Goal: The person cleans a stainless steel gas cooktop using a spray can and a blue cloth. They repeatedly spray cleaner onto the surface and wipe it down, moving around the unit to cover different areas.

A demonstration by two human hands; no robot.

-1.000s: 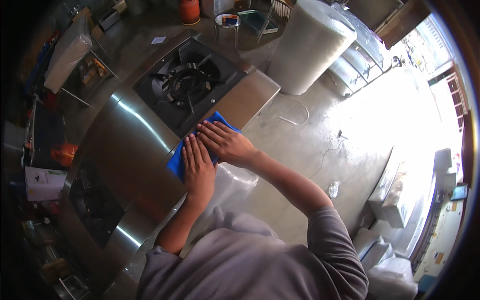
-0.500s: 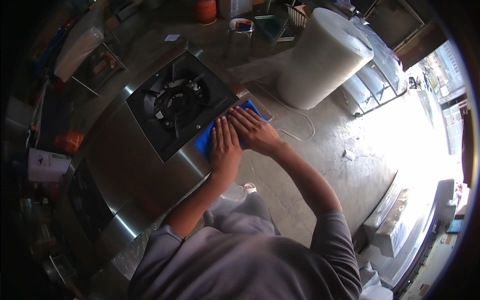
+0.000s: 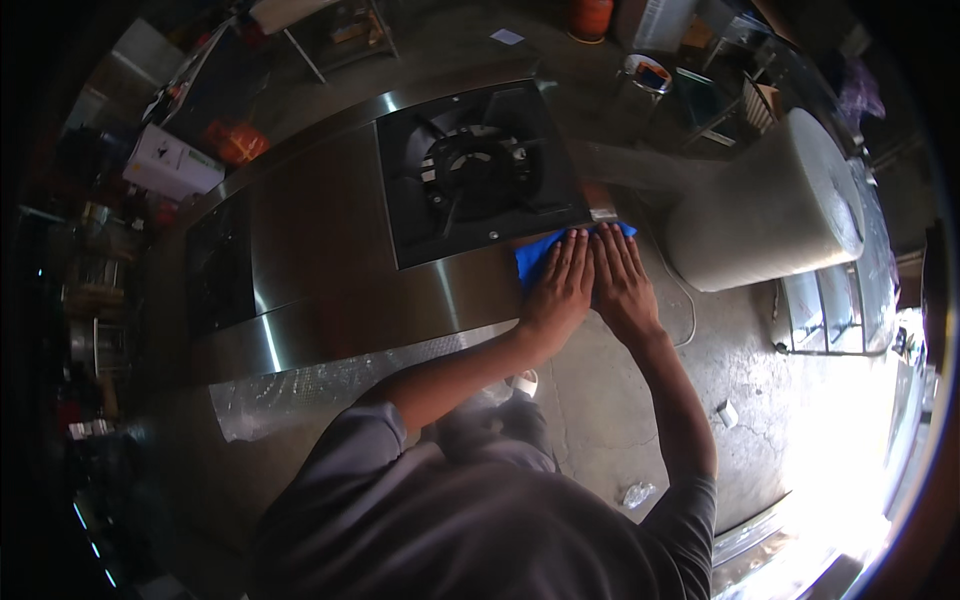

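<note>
A blue cloth lies on the right front corner of a stainless steel gas stove. My left hand rests flat on it, fingers stretched out and together. Right beside it, my right hand also lies flat with straight fingers on the cloth's right part. Both palms face down, and they hide much of the cloth. Just beyond the hands is a black square burner with pan supports. A second dark burner sits at the stove's left end.
A big roll of bubble wrap stands on the floor to the right, near a metal-framed rack. Clear plastic sheeting hangs along the stove's front edge. Farther back are a round stool and an orange cylinder.
My view has turned, so the stove appears rotated and farther right. Both hands remain flat on the cloth; the right hand now points straighter forward, next to the left.
</note>
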